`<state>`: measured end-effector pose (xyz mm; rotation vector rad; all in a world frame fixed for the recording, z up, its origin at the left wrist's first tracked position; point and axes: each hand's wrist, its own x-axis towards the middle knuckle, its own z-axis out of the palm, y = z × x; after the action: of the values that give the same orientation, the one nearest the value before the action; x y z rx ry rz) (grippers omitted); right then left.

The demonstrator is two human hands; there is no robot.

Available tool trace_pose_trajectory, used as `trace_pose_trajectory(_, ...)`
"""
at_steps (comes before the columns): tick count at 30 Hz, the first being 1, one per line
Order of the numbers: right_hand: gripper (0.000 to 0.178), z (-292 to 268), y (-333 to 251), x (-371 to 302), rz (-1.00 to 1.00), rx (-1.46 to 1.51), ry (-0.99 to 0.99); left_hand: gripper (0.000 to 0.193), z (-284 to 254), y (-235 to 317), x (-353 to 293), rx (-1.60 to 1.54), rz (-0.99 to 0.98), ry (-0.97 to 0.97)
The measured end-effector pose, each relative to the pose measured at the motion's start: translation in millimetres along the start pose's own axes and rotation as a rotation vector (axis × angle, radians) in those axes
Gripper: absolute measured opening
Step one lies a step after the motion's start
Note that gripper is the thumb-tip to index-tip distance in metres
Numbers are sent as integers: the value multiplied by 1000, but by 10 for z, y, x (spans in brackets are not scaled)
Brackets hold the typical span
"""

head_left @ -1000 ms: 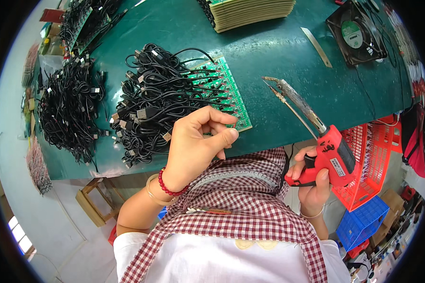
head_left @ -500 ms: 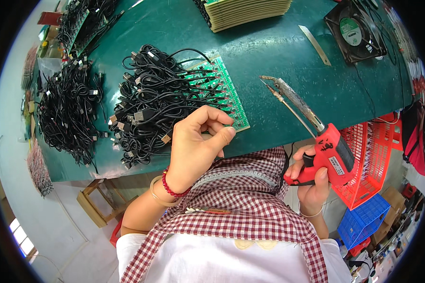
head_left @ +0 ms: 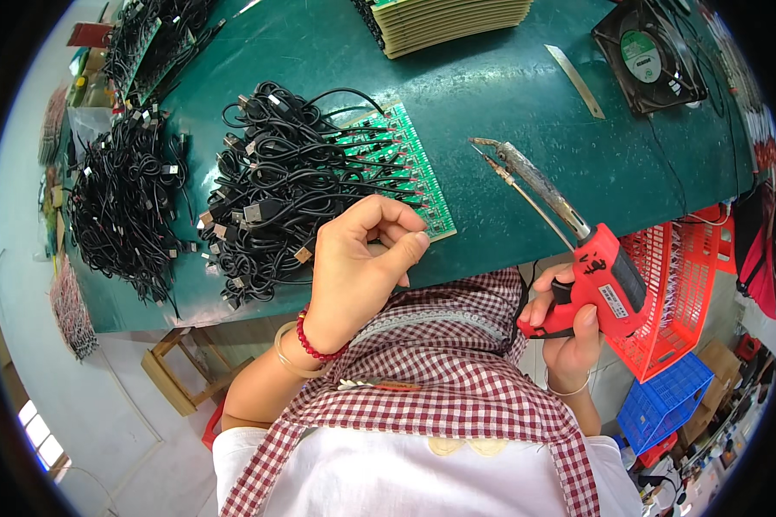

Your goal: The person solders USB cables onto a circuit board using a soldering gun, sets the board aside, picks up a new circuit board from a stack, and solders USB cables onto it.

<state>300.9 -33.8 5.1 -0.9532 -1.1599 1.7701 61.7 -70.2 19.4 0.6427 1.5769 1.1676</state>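
A green circuit board panel (head_left: 418, 161) lies on the table, with black USB cables (head_left: 272, 177) joined along it and bundled to its left. My left hand (head_left: 366, 237) is at the board's near corner, thumb and fingertips pinched together. Whatever sits between those fingertips is too small or hidden to make out. In my right hand (head_left: 565, 323) is a red soldering gun (head_left: 610, 280), gripped by its handle. Its iron tip and thin feed tube point up and left over the bare table, apart from the board.
More black cables (head_left: 125, 207) are heaped at the left, with cabled boards (head_left: 151, 56) behind them. A stack of panels (head_left: 453, 26) stands at the far edge. A metal strip (head_left: 575, 82) and a fan (head_left: 647, 59) lie at right. Red (head_left: 685, 293) and blue baskets (head_left: 664, 401) stand below the table.
The soldering gun's tip has shifted very slightly left. My left hand stays pinched in nearly the same place.
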Motion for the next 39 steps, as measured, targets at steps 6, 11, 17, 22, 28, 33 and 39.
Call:
trace_pose_trajectory(6, 55, 16, 25, -6, -23, -58, 37, 8, 46, -100, 42, 587, 485, 151)
trace_pose_trajectory(11, 59, -135, 43, -161, 70, -139, 10, 9, 25, -107, 147, 777, 570, 168)
trace_pose_trajectory(17, 60, -240, 22, -305, 196, -223, -58, 9, 47, -85, 171, 780, 550, 126)
trace_pose_trajectory(22, 60, -218, 2, -378, 251, -290, -78, 10, 50, -100, 190, 785, 556, 111)
trace_pose_trajectory(28, 50, -212, -8, -397, 287, -217, -28, 8, 65, -78, 183, 794, 547, 96)
trace_pose_trajectory(33, 50, -215, -9, -385, 245, -177, 14, 10, 61, -76, 175, 801, 524, 94)
trace_pose_trajectory(39, 58, -200, 4, -322, 156, -201, 30, 14, 47, -23, 157, 756, 482, 81)
